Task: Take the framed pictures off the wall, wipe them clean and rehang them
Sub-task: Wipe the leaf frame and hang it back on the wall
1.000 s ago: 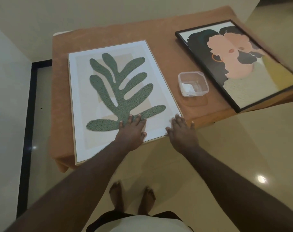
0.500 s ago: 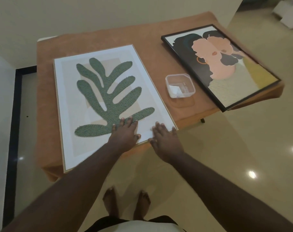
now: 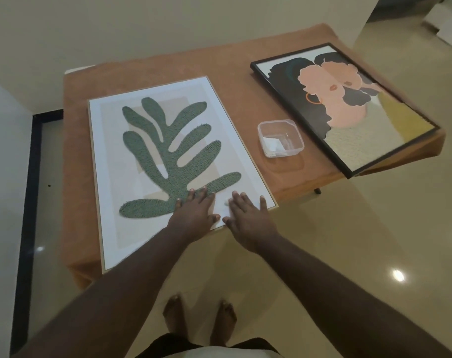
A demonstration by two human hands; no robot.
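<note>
both hands, left hand and right hand, press flat-fingered at the leaf picture six o'clock edge, likely wiping; rehanging needs gripping.

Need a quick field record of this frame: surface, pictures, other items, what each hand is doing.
surface: table with orange cloth
picture 1: leaf print, light frame, lying flat
picture 2: portrait print, black frame, lying flat, right of the container, near corner past the table edge
other: clear plastic container between the prints
left hand: flat on leaf print, fingers straight
right hand: flat on leaf print's near right corner
cloth or wipe: small pale bit at right fingertips, unclear
</note>
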